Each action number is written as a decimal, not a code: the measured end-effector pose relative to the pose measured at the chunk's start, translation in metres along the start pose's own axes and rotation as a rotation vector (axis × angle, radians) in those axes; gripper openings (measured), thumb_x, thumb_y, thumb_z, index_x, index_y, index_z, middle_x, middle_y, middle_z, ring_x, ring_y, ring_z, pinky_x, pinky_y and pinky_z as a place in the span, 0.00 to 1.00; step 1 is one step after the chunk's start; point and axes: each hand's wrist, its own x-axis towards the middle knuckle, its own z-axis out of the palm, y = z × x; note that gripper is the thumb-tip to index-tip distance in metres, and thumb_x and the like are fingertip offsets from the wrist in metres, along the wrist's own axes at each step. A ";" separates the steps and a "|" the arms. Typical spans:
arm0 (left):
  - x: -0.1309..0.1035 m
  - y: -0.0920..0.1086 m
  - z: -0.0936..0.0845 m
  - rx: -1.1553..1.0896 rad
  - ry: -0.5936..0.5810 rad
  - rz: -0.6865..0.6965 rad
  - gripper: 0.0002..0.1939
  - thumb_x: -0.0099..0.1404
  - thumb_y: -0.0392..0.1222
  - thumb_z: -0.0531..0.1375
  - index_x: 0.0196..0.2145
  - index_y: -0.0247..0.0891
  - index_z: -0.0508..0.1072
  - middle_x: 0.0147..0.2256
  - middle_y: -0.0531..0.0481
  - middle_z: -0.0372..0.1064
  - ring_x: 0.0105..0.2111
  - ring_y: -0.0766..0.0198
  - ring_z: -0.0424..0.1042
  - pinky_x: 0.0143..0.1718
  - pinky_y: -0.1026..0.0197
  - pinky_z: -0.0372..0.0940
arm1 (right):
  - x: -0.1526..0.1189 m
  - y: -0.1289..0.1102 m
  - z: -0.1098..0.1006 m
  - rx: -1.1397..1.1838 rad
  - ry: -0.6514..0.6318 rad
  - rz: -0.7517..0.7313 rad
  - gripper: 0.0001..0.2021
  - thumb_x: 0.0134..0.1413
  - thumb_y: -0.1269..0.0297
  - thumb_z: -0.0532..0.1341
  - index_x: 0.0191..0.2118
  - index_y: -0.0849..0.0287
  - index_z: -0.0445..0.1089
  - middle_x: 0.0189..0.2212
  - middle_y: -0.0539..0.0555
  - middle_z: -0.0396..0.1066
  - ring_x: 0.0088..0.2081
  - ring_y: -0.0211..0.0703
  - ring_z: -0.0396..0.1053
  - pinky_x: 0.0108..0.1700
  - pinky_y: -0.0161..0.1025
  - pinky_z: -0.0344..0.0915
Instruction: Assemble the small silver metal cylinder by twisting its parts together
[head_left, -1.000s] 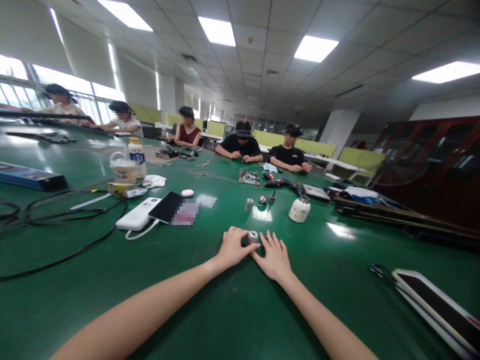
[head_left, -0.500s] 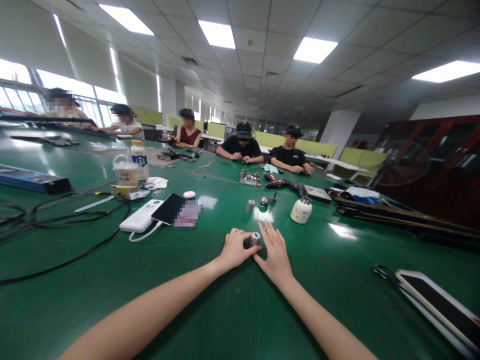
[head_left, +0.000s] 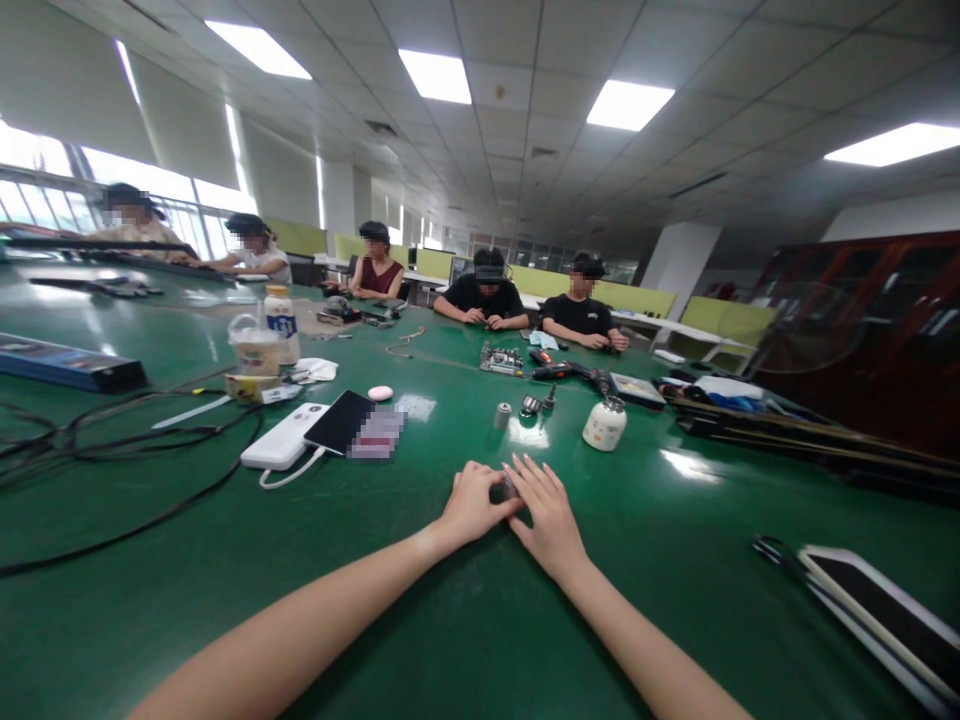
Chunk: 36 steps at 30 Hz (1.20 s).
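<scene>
A small metal cylinder [head_left: 509,488] stands on the green table between my hands, mostly hidden by fingers. My left hand [head_left: 475,503] is closed around its left side, thumb at the near side. The fingers of my right hand [head_left: 546,512] are stretched out and lie over the top and right of the cylinder. Beyond them on the table are a second metal cylinder [head_left: 502,415], a shiny round metal part [head_left: 529,405] and a small dark upright part [head_left: 551,397].
A cream jar [head_left: 604,424] stands right of the metal parts. To the left lie a white power bank [head_left: 285,436], a phone [head_left: 341,420] and black cables [head_left: 142,438]. A power drill [head_left: 570,370] and circuit board [head_left: 501,360] are farther back. People sit across the table.
The fingers of my right hand have moved left over the cylinder, covering its top, which showed before. My left hand remains around it.
</scene>
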 end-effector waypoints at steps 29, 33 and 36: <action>-0.008 0.013 -0.008 -0.005 0.069 0.249 0.23 0.67 0.44 0.59 0.59 0.49 0.66 0.57 0.53 0.67 0.58 0.52 0.58 0.56 0.47 0.55 | -0.006 0.000 0.008 0.036 0.094 0.263 0.40 0.52 0.68 0.58 0.68 0.61 0.39 0.62 0.65 0.59 0.59 0.55 0.63 0.60 0.58 0.57; -0.008 0.014 -0.009 0.006 0.059 0.256 0.17 0.68 0.45 0.58 0.54 0.52 0.71 0.57 0.56 0.67 0.58 0.52 0.58 0.56 0.48 0.54 | -0.007 0.002 0.009 0.032 0.075 0.267 0.39 0.52 0.67 0.58 0.68 0.63 0.40 0.63 0.66 0.58 0.59 0.57 0.63 0.60 0.58 0.57; -0.008 0.014 -0.010 0.019 0.052 0.256 0.17 0.69 0.45 0.57 0.54 0.51 0.71 0.58 0.55 0.66 0.59 0.53 0.57 0.56 0.48 0.54 | -0.007 0.002 0.010 0.034 0.065 0.273 0.39 0.53 0.67 0.58 0.68 0.62 0.40 0.63 0.65 0.57 0.60 0.57 0.62 0.60 0.59 0.57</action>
